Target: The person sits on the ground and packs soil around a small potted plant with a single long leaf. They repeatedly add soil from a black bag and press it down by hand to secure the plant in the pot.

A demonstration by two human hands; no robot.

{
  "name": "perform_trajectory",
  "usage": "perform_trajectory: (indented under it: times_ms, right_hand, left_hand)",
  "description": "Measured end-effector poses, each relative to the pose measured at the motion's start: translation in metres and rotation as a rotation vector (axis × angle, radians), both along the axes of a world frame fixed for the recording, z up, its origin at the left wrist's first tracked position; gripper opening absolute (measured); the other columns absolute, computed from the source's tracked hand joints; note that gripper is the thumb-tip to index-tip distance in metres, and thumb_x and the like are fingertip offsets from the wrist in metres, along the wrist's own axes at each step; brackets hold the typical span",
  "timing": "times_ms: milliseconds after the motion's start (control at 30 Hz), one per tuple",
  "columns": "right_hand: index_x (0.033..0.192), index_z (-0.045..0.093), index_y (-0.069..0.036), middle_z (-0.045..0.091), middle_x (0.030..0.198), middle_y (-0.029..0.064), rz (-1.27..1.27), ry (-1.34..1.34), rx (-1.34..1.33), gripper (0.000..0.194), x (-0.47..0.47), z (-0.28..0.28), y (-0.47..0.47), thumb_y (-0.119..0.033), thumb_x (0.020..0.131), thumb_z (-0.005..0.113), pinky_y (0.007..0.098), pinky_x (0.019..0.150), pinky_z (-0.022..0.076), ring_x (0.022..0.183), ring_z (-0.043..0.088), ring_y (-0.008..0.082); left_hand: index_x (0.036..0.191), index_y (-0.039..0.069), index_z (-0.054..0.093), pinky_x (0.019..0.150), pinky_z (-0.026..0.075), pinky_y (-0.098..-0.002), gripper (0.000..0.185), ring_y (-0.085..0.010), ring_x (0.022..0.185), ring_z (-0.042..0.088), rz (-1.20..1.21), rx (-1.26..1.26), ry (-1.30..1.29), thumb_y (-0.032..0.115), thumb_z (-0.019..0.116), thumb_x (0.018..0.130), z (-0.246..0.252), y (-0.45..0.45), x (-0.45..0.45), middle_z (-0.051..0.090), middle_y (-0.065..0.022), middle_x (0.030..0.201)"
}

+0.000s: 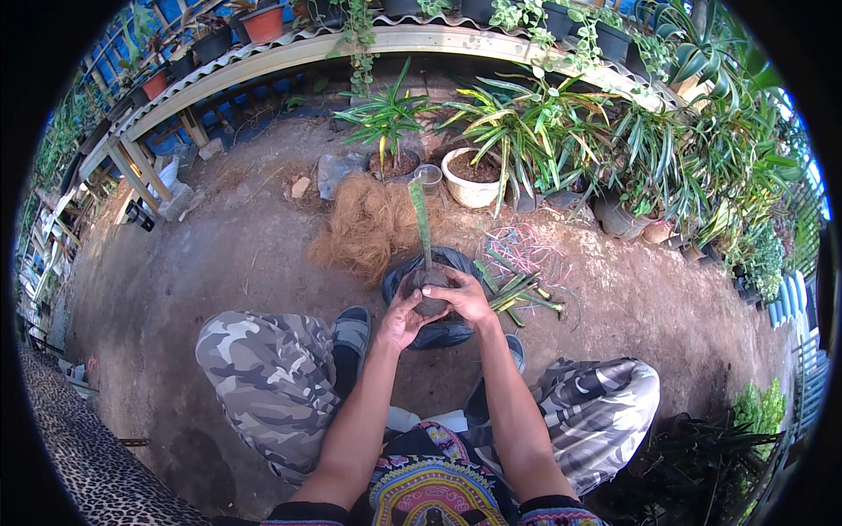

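Between both palms I hold a round ball of dark soil [431,305]. A long green leaf cutting [421,217] stands upright out of its top. My left hand [402,318] cups the ball from the left and below, its thumb on the near side. My right hand [466,296] wraps it from the right, with its thumb laid across the front. Directly beneath is a black plastic bag [454,334], its rim spread around the hands; most of its inside is hidden by them. Several cut green stems [523,292] lie on the ground just right of the bag.
A heap of brown coconut fibre [368,227] lies beyond the bag, beside a pile of pink and white plastic strings [526,250]. Farther back are a white pot [470,184], a clear plastic cup [428,176] and leafy potted plants. My camouflage-clad knees [270,381] flank the work.
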State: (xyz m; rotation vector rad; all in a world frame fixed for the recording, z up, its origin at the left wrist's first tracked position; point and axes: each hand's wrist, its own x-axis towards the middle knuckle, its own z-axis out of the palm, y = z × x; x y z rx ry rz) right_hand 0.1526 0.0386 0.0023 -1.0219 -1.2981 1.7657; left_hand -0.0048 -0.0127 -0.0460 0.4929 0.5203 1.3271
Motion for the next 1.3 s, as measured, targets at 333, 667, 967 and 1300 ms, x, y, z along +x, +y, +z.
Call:
perform_trajectory:
  times_ms: [333,667,967,1300]
  right_hand:
    - [0.130,0.056,0.005,0.066,0.116,0.0122,-0.035,0.015,0.107,0.067,-0.003,-0.005,0.000,-0.013,0.073,0.084,0.0307,0.092,0.0499,0.102,0.063,0.0169]
    - [0.128,0.059,0.004,0.067,0.116,0.0125,-0.043,0.018,0.082,0.062,-0.007,-0.006,-0.003,-0.021,0.076,0.082,0.0311,0.096,0.0470,0.105,0.062,0.0179]
    - [0.128,0.060,0.003,0.067,0.115,0.0122,-0.010,0.003,0.145,0.062,-0.009,-0.007,-0.003,-0.021,0.076,0.083,0.0312,0.094,0.0483,0.103,0.063,0.0176]
    - [0.125,0.060,0.005,0.068,0.111,0.0113,-0.076,-0.094,0.187,0.059,-0.013,0.001,-0.008,-0.016,0.075,0.083,0.0304,0.089,0.0505,0.097,0.064,0.0162]
  left_hand:
    - [0.142,0.017,0.039,0.091,0.055,-0.0528,0.074,-0.0273,0.118,0.059,-0.009,0.147,0.023,0.042,0.073,0.081,-0.002,0.004,0.001,0.054,-0.0095,0.133]
    - [0.138,0.018,0.045,0.087,0.057,-0.0538,0.057,-0.0264,0.114,0.061,0.044,-0.020,0.045,0.051,0.056,0.094,-0.002,0.005,0.000,0.058,-0.0083,0.130]
    - [0.136,0.019,0.046,0.085,0.058,-0.0513,0.052,-0.0259,0.112,0.062,0.074,-0.012,0.048,0.048,0.057,0.094,-0.002,0.005,0.002,0.058,-0.0083,0.128]
    - [0.136,0.018,0.047,0.088,0.057,-0.0497,0.056,-0.0264,0.112,0.063,0.109,-0.003,0.056,0.048,0.062,0.091,0.002,0.004,0.003,0.060,-0.0093,0.127]
